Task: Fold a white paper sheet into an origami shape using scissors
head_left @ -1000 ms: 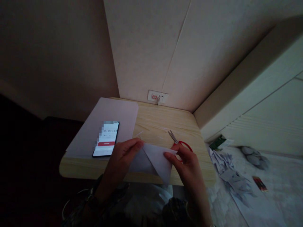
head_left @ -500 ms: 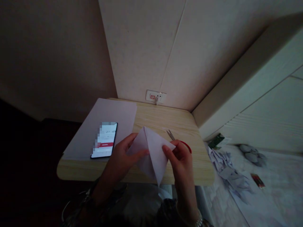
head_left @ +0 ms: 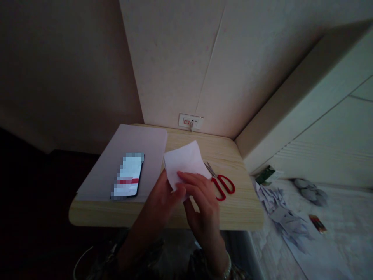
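A folded white paper (head_left: 184, 162) lies on the small wooden table (head_left: 233, 210) in front of me. My left hand (head_left: 163, 196) grips its near left edge, fingers closed on it. My right hand (head_left: 201, 194) presses its fingers down on the near part of the same paper. Red-handled scissors (head_left: 220, 183) lie flat on the table just right of my right hand, untouched.
A lit phone (head_left: 128, 181) rests on a large white sheet (head_left: 128, 146) at the table's left. A wall socket (head_left: 190, 121) sits behind the table. Right of the table, a heap of folded paper pieces (head_left: 281, 212) lies on a white bed surface (head_left: 335, 233).
The paper was held up in a pointed fold between both hands; now it is flattened onto the table, and my right hand has moved left onto it, uncovering the scissors.
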`<state>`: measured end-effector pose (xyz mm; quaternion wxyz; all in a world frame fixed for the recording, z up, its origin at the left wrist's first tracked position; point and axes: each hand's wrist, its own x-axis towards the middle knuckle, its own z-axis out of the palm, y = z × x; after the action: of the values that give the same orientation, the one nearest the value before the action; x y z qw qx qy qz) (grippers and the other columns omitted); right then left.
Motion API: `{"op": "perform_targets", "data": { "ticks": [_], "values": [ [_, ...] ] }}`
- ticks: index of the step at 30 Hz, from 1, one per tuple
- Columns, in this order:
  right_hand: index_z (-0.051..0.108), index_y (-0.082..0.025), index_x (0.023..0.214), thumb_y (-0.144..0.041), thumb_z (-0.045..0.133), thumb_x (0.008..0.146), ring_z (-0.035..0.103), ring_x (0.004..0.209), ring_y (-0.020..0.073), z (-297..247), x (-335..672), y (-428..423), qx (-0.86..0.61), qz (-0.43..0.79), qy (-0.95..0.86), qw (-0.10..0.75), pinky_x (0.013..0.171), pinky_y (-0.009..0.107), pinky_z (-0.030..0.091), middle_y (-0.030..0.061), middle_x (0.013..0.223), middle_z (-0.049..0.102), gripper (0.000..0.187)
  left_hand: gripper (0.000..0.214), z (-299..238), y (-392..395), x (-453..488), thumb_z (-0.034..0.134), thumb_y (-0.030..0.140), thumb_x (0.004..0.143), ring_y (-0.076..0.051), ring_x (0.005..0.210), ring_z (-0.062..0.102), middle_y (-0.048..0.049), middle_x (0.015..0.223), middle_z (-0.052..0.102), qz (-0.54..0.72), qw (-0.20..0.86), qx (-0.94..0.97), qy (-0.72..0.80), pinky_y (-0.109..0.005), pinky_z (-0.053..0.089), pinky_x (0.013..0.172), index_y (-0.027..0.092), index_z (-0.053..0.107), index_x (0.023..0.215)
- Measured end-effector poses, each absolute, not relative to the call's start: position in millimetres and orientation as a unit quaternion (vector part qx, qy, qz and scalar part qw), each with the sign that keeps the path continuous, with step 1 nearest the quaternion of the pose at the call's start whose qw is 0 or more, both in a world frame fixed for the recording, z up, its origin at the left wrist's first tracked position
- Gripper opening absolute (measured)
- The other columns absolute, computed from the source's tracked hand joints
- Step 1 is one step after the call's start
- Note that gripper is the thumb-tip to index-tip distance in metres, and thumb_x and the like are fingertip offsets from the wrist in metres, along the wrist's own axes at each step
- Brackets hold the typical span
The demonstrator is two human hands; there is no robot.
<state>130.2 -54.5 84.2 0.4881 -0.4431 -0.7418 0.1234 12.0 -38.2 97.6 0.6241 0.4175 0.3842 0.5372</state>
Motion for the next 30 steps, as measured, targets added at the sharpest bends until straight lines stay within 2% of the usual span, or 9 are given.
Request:
{"op": "perform_targets", "data": {
  "ticks": [4,7,9,14,18,20,24,28,30],
  "values": [
    [0.057,-0.027,0.118,-0.017,0.060,0.086,0.051,0.124,0.0215,91,137,-56,-0.423,0.219,-0.763,0.437,0.111,0.045,0.030,0.0049,0.131,0.059,0.033,0.036,96,-31,4,0.068,0.037,0.075,-0.020,0.085,0.066,-0.0037,0.093,0.072,0.549,0.597,0.349,0.470,-0.026,0.051,0.070,0.018,0.063,0.105],
    [0.052,-0.027,0.125,-0.023,0.062,0.086,0.043,0.131,0.0250,93,147,-55,-0.478,0.237,-0.691,0.487,0.107,0.046,0.036,0.0074,0.139,0.050,0.040,0.026,96,-29,-3,0.069,0.032,0.073,-0.015,0.063,0.060,0.0022,0.069,0.069,0.519,0.595,0.343,0.508,-0.023,0.047,0.058,0.018,0.066,0.094],
    [0.044,-0.026,0.133,-0.025,0.064,0.084,0.042,0.132,0.0269,92,153,-53,-0.538,0.225,-0.616,0.530,0.105,0.048,0.038,0.0096,0.143,0.045,0.052,0.022,96,-30,-4,0.069,0.030,0.071,-0.013,0.058,0.057,0.0039,0.064,0.067,0.494,0.609,0.355,0.508,-0.022,0.045,0.056,0.018,0.068,0.090],
    [0.042,-0.027,0.137,-0.026,0.062,0.085,0.061,0.111,0.0270,87,162,-50,-0.542,0.317,-0.549,0.552,0.090,0.043,0.052,0.0113,0.127,0.061,0.056,0.023,92,-32,3,0.071,0.035,0.071,-0.015,0.066,0.063,0.0011,0.071,0.072,0.461,0.675,0.323,0.476,-0.023,0.048,0.061,0.017,0.070,0.085],
    [0.040,-0.029,0.140,-0.024,0.061,0.087,0.067,0.099,0.0244,84,162,-55,-0.529,0.323,-0.544,0.566,0.084,0.040,0.056,0.0091,0.115,0.068,0.057,0.030,94,-34,7,0.070,0.042,0.071,-0.020,0.074,0.068,-0.0028,0.077,0.074,0.472,0.691,0.255,0.484,-0.026,0.051,0.062,0.016,0.068,0.084],
    [0.042,-0.031,0.139,-0.021,0.059,0.088,0.068,0.100,0.0233,84,163,-57,-0.510,0.313,-0.567,0.566,0.087,0.039,0.055,0.0073,0.115,0.069,0.055,0.032,94,-34,8,0.070,0.043,0.071,-0.022,0.079,0.069,-0.0043,0.081,0.074,0.474,0.691,0.246,0.488,-0.028,0.052,0.063,0.016,0.067,0.085],
    [0.060,-0.035,0.123,-0.010,0.050,0.091,0.059,0.118,0.0207,91,167,-58,-0.445,0.257,-0.699,0.496,0.098,0.039,0.048,0.0012,0.124,0.066,0.041,0.029,92,-32,7,0.063,0.043,0.078,-0.023,0.087,0.068,-0.0054,0.087,0.075,0.480,0.707,0.256,0.452,-0.029,0.053,0.066,0.018,0.067,0.093],
    [0.059,-0.034,0.125,-0.008,0.046,0.092,0.055,0.122,0.0195,95,171,-57,-0.398,0.216,-0.779,0.434,0.100,0.040,0.046,-0.0008,0.125,0.066,0.044,0.041,89,-27,4,0.053,0.054,0.084,-0.022,0.083,0.068,-0.0062,0.087,0.075,0.480,0.742,0.228,0.408,-0.029,0.053,0.067,0.019,0.069,0.099],
    [0.061,-0.034,0.123,-0.009,0.045,0.092,0.053,0.124,0.0207,95,173,-56,-0.394,0.209,-0.790,0.420,0.101,0.043,0.045,-0.0014,0.126,0.066,0.043,0.040,88,-27,2,0.058,0.051,0.081,-0.019,0.078,0.068,-0.0058,0.087,0.074,0.484,0.753,0.219,0.387,-0.027,0.053,0.067,0.018,0.068,0.102]
  ]
}}
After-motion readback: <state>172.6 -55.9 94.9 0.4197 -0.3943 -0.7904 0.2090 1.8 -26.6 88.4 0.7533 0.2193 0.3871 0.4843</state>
